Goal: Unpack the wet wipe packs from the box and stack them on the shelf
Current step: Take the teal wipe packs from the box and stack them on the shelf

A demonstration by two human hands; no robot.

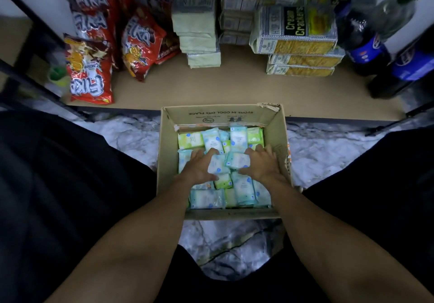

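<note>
Your hands are both down in the box (279,138), palms on the packs (209,198). The left hand (199,166) and right hand (260,161) lie spread with the fingers fairly straight and the thumbs turned toward each other. They bracket a small cluster of packs in the middle of the box. Nothing shows a finger curled round a pack, so I judge you are pressing and gathering, not gripping.

The packs lie jumbled, blue and green mixed, some flat and some on edge. They fill the box floor and none is on the shelf (234,86) yet, so the job looks barely begun.

To lift well, square a few packs flat against each other before you squeeze. The wrappers look soft and slick, and a loose bundle is likely to spill from the middle. Press in from both sides with flat palms, get your fingertips under the bottom pack, and take only what the hands can span.

The box stands on a marbled floor (328,152) between your legs, its far wall touching the shelf's front edge. The shelf is a bare tan board in the middle. Snack bags (91,72) stand at the left, crackers (296,39) are stacked behind and right, and dark bottles (361,44) stand at the far right. That open middle, just beyond the box, looks the natural spot for the stack.
</note>
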